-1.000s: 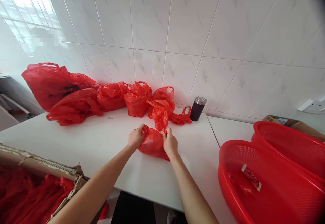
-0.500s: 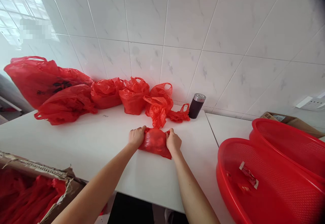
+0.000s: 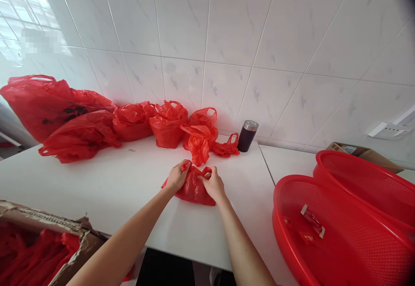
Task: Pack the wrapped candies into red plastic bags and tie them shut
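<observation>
On the white table in front of me lies a small filled red plastic bag (image 3: 195, 188). My left hand (image 3: 177, 177) is closed on its upper left part, with a bit of red plastic poking out by the thumb. At its upper right, my right hand (image 3: 214, 184) pinches a handle loop of the same bag. What the bag contains cannot be made out through the plastic. Just behind it sits a crumpled red bag (image 3: 199, 143), close to my fingers but apart from them.
More red bags (image 3: 170, 126) stand along the tiled wall to the left. A dark tumbler (image 3: 248, 136) stands behind on the right. Red plastic baskets (image 3: 282, 234) fill the right side, one holding small wrappers. A cardboard box (image 3: 42, 216) of red bags is at lower left.
Both hands have shifted their grip on the small bag. Its top is now gathered up, with a handle loop raised at my right hand. The view has shifted slightly.
</observation>
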The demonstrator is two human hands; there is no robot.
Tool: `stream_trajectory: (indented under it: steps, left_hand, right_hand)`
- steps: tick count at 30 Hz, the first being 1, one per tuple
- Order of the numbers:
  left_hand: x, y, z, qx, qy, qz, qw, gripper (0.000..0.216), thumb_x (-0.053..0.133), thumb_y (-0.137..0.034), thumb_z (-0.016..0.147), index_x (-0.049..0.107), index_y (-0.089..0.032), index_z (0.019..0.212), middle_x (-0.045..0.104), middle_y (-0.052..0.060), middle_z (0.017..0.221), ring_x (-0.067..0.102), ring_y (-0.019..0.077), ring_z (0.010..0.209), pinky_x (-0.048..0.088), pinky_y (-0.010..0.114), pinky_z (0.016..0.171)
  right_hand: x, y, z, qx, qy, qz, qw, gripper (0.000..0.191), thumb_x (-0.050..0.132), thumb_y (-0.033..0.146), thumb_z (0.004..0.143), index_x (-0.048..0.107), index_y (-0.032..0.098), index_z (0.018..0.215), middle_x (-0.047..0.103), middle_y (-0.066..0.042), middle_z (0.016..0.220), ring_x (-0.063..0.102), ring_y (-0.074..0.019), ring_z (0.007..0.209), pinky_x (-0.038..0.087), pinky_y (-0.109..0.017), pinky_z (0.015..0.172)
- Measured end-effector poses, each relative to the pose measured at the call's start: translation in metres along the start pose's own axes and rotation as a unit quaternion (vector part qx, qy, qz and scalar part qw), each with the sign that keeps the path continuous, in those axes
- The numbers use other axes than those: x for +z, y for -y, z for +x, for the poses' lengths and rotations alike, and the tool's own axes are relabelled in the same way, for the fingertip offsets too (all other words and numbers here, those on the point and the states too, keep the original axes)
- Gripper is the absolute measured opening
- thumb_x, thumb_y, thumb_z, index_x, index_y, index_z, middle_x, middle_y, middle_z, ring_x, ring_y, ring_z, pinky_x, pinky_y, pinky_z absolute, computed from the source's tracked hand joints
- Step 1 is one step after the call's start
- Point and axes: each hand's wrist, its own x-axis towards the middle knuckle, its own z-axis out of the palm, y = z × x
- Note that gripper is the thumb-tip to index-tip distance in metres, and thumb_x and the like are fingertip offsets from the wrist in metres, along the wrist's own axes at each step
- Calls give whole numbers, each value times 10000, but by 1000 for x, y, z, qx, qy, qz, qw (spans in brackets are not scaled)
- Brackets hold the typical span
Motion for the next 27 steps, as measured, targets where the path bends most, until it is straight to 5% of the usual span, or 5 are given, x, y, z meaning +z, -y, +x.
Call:
stream_trajectory:
  steps: [5,11,21,27]
  left_hand:
    - [0,-2,-3,-4,32,7,999,267,401,-178,853,609,-280,986,667,-18,706,601,180,624,390,253,576]
    - [-3,5,0,-6,39,41,998,325,381,-165,893,618,-315,1057,714,-9,869,645,182,738,418,266,636]
    - [11,11,14,2,94,82,992,291,543,-343,930,605,-182,1164,635,83,1144,619,205,997,494,446,904]
    - [5,21,15,-55,75,31,995,303,552,-338,924,599,-182,1179,603,94,1219,587,230,1085,473,472,940]
  right_hand:
    - [-2,-4,1,-45,28,63,997,196,584,314,775,466,270,926,630,59,735,621,-152,676,457,-250,616]
    - [-12,-16,8,-51,-13,58,997,157,529,315,807,434,261,920,625,32,765,616,-163,706,466,-254,645]
    - [-2,-29,10,-38,-69,-99,992,147,563,192,796,500,237,921,602,-15,758,567,-218,770,356,-341,801]
    - [-7,-25,3,-34,-87,-86,992,213,589,398,817,460,239,760,536,16,650,500,-185,645,366,-287,693]
